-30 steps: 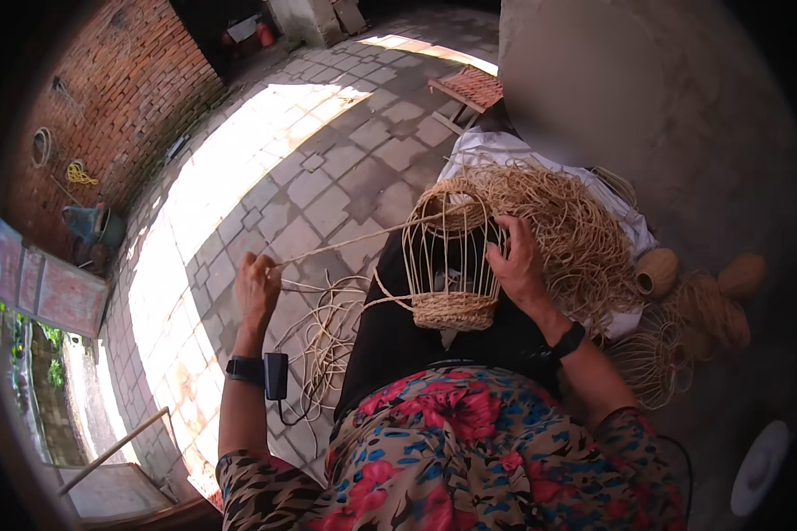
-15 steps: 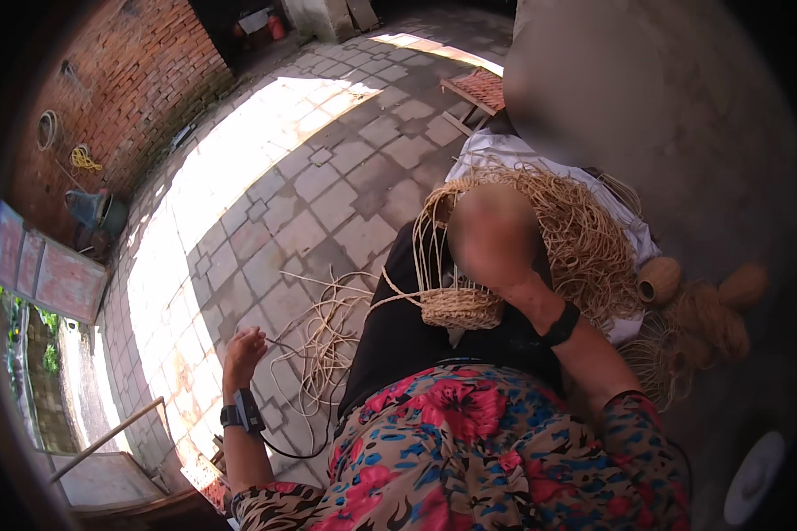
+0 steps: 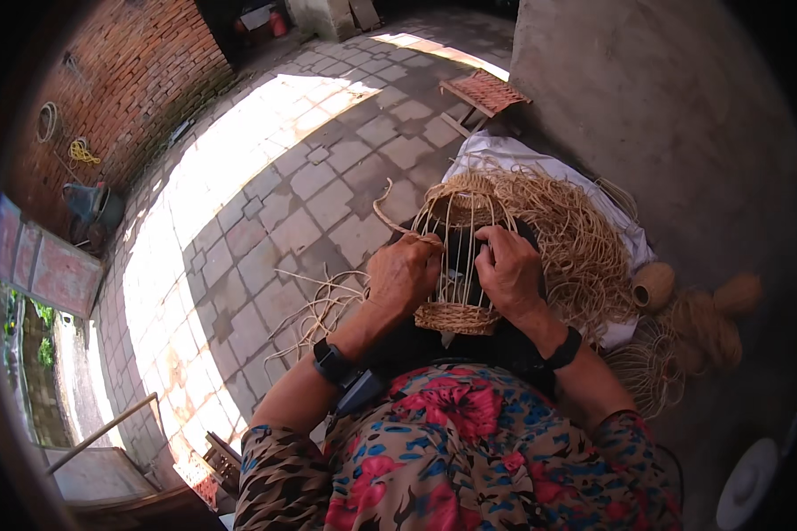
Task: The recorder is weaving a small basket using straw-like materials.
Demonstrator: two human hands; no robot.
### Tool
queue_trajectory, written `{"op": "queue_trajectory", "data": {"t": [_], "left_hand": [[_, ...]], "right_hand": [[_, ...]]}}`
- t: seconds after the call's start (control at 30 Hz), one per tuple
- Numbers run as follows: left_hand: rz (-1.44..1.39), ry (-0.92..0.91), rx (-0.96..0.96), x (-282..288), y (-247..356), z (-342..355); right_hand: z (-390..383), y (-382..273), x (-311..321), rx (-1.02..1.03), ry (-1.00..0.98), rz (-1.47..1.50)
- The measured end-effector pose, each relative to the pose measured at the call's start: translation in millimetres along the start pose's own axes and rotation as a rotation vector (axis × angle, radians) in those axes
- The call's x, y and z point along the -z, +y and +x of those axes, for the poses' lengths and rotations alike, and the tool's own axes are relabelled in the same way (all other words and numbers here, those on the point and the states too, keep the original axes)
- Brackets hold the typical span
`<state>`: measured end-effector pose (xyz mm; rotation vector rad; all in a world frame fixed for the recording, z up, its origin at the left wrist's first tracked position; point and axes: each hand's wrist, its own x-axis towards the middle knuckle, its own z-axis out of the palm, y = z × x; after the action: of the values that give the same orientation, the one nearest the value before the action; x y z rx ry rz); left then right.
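Note:
A small half-woven basket [image 3: 456, 319] rests on my lap, with a woven band at its near end, a woven part at its far end and bare upright stakes between. My left hand [image 3: 405, 273] is closed on a twisted straw cord [image 3: 383, 208] at the basket's left side; the cord's end curls up beyond my knuckles. On the opposite side, my right hand [image 3: 512, 267] has its fingers curled against the stakes, thumb and index finger near the far woven part. Its fingertips are partly hidden.
Right of my lap, a big heap of straw cord [image 3: 576, 239] lies on a white sheet [image 3: 639, 252]. Small woven pots [image 3: 653, 287] and bundled straw sit farther right by a wall. Loose strands [image 3: 323, 305] lie at left on the paving. A low stool [image 3: 487, 91] stands ahead.
My left hand has come from far out on the left to the basket's left side. The long strand now ends in a short curl above it. My right hand stays at the basket.

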<state>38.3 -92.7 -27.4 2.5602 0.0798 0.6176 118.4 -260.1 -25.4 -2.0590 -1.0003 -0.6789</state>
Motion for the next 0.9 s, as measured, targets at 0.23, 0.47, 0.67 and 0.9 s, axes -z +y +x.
{"op": "queue_trajectory", "data": {"t": [0.23, 0.47, 0.67, 0.9], "left_hand": [[-0.244, -0.183, 0.222, 13.3, -0.2, 4.6], [-0.924, -0.318, 0.512, 18.8, -33.6, -11.2], [-0.388, -0.249, 0.263, -1.4, -28.4, -13.0], [-0.146, -0.165, 0.185, -21.1, -19.4, -7.0]], "right_hand": [[-7.2, 9.9, -1.8, -0.073, 0.01, 0.061], [-29.1, 37.7, -4.2, -0.264, -0.085, 0.157], [-32.3, 42.9, -10.5, -0.258, -0.073, 0.189], [-28.8, 37.4, -3.4, -0.192, -0.053, 0.068]]}}
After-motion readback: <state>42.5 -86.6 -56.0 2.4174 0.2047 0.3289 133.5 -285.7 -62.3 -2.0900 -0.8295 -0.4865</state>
